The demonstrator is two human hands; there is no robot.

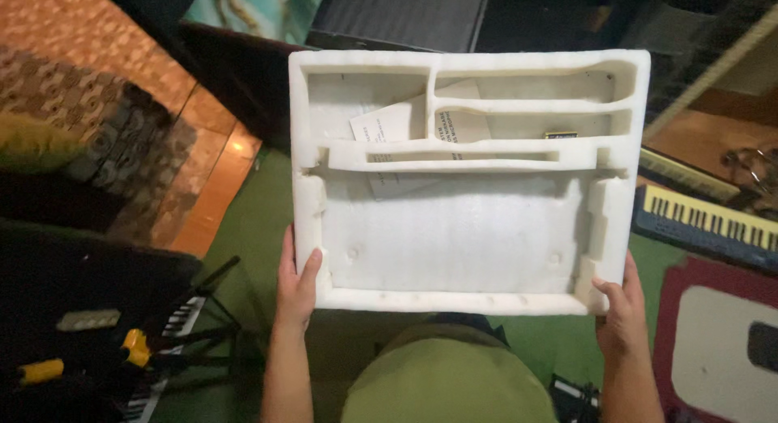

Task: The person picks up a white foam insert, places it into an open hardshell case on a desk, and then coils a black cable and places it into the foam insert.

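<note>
the big white moulded foam packing tray (pixel 454 228) is filling the middle of the view, and it is being held up flat between both hands, its hollow side facing the camera. the left hand (pixel 296 285) is clamping the tray's near left corner, thumb curling over the rim and the other digits hidden behind the foam. the right hand (pixel 620 309) is gripping the near right corner the same way, thumb lying on the front lip, the rest tucked underneath.

beyond the hands, the tray's wide shallow bay is sitting nearest them, and narrower long slots are running across the far part. in those far slots white folded paper sheets (pixel 397 123) are lying loose, partly under a foam bar, and a small dark and yellow item (pixel 561 135) is resting to the right of them; what it is, i cannot tell.

under the tray a green floor covering (pixel 251 228) is spreading out. out past the right hand a blue electronic keyboard with pale keys (pixel 713 224) is lying, well apart from the tray. down left of the left hand a black folding stand (pixel 203 334) is sitting beside yellow-handled tools (pixel 134 346).
</note>
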